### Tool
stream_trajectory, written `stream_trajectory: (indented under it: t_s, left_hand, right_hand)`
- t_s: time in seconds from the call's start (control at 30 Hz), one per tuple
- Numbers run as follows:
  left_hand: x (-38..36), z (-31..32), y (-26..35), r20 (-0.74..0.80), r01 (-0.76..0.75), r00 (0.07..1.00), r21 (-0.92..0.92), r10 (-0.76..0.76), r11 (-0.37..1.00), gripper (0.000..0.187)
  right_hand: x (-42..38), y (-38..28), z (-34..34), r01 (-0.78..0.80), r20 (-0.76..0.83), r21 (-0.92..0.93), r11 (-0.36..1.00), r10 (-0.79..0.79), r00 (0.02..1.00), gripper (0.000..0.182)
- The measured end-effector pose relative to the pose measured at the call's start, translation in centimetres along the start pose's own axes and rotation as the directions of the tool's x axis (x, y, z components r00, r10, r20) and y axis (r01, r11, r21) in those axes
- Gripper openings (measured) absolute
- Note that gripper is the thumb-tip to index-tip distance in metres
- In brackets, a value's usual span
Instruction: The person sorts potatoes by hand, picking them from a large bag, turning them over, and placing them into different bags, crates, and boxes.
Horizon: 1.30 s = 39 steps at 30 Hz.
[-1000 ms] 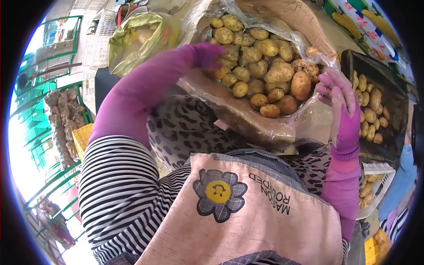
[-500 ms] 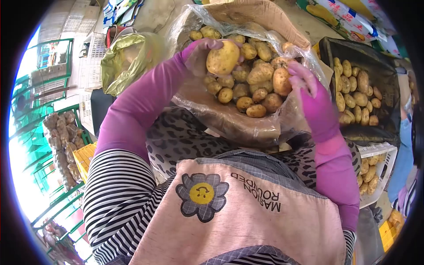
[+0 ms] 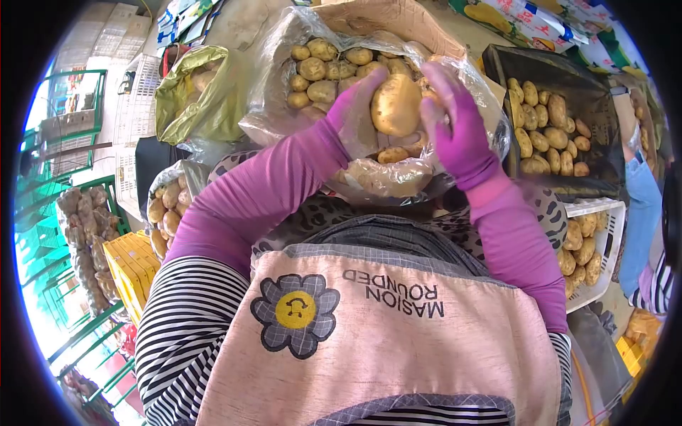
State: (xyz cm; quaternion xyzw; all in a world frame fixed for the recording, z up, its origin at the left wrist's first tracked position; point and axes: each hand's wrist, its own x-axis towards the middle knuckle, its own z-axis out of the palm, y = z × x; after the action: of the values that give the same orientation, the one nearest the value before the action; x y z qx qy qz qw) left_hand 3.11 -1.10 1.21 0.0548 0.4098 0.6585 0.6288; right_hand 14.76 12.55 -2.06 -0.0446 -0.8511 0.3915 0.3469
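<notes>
A large yellow potato (image 3: 396, 105) sits between my two hands over a plastic-lined box (image 3: 433, 35). My left hand (image 3: 359, 110) is closed around its left side, fingers partly behind it. My right hand (image 3: 455, 121) is held close to its right side, fingers stretched out and apart, thumb pointing toward it. More potatoes (image 3: 312, 69) with soil on their skins fill the box below. One smaller potato (image 3: 393, 155) shows just under the large one. Purple sleeves cover both forearms down over part of the hands.
At the right stand a black-lined crate (image 3: 604, 121) of potatoes and a white crate (image 3: 612, 248) with more. A green sack (image 3: 181, 117), a clear bag of potatoes (image 3: 170, 199) and a yellow crate (image 3: 131, 259) are at the left. Another person's arm (image 3: 643, 206) shows at far right.
My left hand has brought the large potato right and nearer to me. My right hand has left the potatoes at the box's right side and come up beside it. The view has shifted.
</notes>
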Motion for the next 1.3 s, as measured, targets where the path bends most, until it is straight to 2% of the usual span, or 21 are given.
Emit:
stream_trajectory:
  t_s: [0.03, 0.1, 0.17, 0.23, 0.3, 0.33, 0.4, 0.47, 0.5, 0.57, 0.6, 0.67, 0.77, 0.83, 0.93, 0.97, 1.0, 1.07, 1.13, 1.23, 1.3]
  left_hand:
    - [0.2, 0.0, -0.8, -0.049, -0.068, 0.996, 0.111, 0.074, 0.991, 0.048]
    - [1.4, -1.7, -3.3, 0.155, -0.269, 0.960, 0.265, 0.234, 0.926, 0.041]
    - [1.4, -1.5, -4.8, 0.114, 0.004, 0.993, -0.264, 0.027, 0.964, 0.038]
    - [0.6, 0.2, -3.2, -0.028, 0.056, 0.998, -0.126, -0.060, 0.990, 0.040]
    - [0.6, 0.7, -1.8, -0.090, 0.104, 0.990, -0.019, -0.105, 0.994, 0.043]
    - [0.3, 1.6, -1.6, -0.262, -0.009, 0.965, 0.067, 0.026, 0.998, 0.039]
    - [4.3, -5.3, -2.9, -0.159, -0.242, 0.897, 0.603, 0.412, 0.760, 0.033]
    - [3.6, -3.2, -1.6, -0.255, -0.285, 0.828, 0.575, 0.499, 0.767, 0.024]
    - [3.9, -3.9, -1.6, -0.099, -0.324, 0.775, 0.785, 0.624, 0.527, 0.021]
    - [4.9, -5.5, -1.5, 0.299, -0.332, 0.666, 0.939, 0.683, -0.086, 0.017]
    - [4.6, -4.3, -0.5, 0.088, -0.294, 0.797, 0.921, 0.598, 0.257, 0.020]
    - [3.9, -2.2, 1.6, -0.204, -0.044, 0.958, 0.594, 0.204, 0.803, 0.027]
    - [5.7, -6.5, 5.2, -0.254, -0.081, 0.927, 0.583, 0.277, 0.808, 0.028]
    - [7.0, -13.3, 7.6, -0.327, -0.048, 0.898, 0.590, 0.293, 0.806, 0.030]
    - [9.2, -27.5, 8.4, -0.284, 0.199, 0.923, 0.930, 0.260, 0.309, 0.038]
    - [9.4, -28.1, 8.0, -0.260, 0.261, 0.954, 0.965, 0.151, 0.011, 0.042]
    - [9.4, -28.2, 7.6, -0.232, 0.234, 0.972, 0.928, 0.040, -0.291, 0.045]
    - [10.4, -27.3, 5.2, -0.304, 0.194, 0.949, 0.781, -0.090, -0.594, 0.049]
    - [12.0, -29.0, 1.6, -0.453, 0.398, 0.891, 0.785, -0.001, -0.475, 0.053]
    - [12.2, -25.9, -0.9, -0.546, 0.587, 0.803, 0.658, 0.239, -0.472, 0.060]
    - [12.7, -25.1, -1.4, -0.578, 0.604, 0.777, 0.572, 0.250, -0.555, 0.063]
  right_hand:
    - [0.0, -1.3, 0.6, -0.001, 0.039, -0.035, 0.999, 0.003, 0.999, 0.041]
    - [-0.7, -3.3, 1.5, -0.020, 0.115, -0.107, 0.994, 0.032, 0.993, 0.039]
    - [-1.3, -0.9, 1.6, -0.204, 0.165, 0.099, 0.974, 0.186, 0.969, 0.036]
    - [-1.4, -0.2, 1.4, -0.389, 0.184, 0.384, 0.837, 0.344, 0.921, 0.036]
    - [-1.3, 0.0, 0.7, -0.488, 0.191, 0.368, 0.792, 0.449, 0.873, 0.039]
    - [-1.8, 0.7, 1.0, -0.476, 0.162, 0.349, 0.807, 0.448, 0.879, 0.041]
    - [-1.9, -0.2, 0.9, -0.389, 0.182, 0.268, 0.881, 0.351, 0.919, 0.046]
    - [-1.7, -2.3, 0.7, -0.664, 0.344, 0.640, 0.387, 0.628, 0.698, 0.047]
    - [-1.6, -2.7, 0.8, -0.685, 0.470, 0.726, 0.057, 0.686, 0.555, 0.048]
    - [-2.1, -0.7, 0.6, -0.527, 0.570, 0.803, -0.279, 0.616, 0.544, 0.051]
    - [-2.1, 0.3, 0.1, -0.486, 0.611, 0.789, -0.376, 0.566, 0.554, 0.051]
    - [-1.3, -0.1, -1.2, -0.398, 0.630, 0.771, -0.496, 0.507, 0.588, 0.052]
    - [-0.2, -0.2, -4.8, -0.345, 0.506, 0.861, -0.372, 0.680, 0.530, 0.055]
    - [-0.5, 2.4, -8.5, -0.198, 0.300, 0.954, -0.226, 0.775, 0.556, 0.061]
    - [-2.4, 5.7, -13.5, 0.002, 0.163, 0.982, -0.189, 0.851, 0.498, 0.066]
    - [-2.3, 5.7, -13.9, 0.038, 0.132, 0.986, -0.165, 0.890, 0.436, 0.066]
    - [-1.7, 5.2, -13.2, -0.075, 0.125, 0.992, -0.104, 0.909, 0.397, 0.065]
    - [0.1, 3.8, -10.6, -0.310, 0.125, 0.951, 0.002, 0.912, 0.391, 0.063]
    - [2.3, 1.9, -8.0, -0.475, 0.119, 0.876, 0.083, 0.917, 0.380, 0.057]
    - [2.0, 2.9, -7.1, -0.618, 0.203, 0.776, 0.127, 0.877, 0.435, 0.057]
    - [1.7, 3.7, -7.1, -0.631, 0.228, 0.770, 0.096, 0.882, 0.412, 0.056]
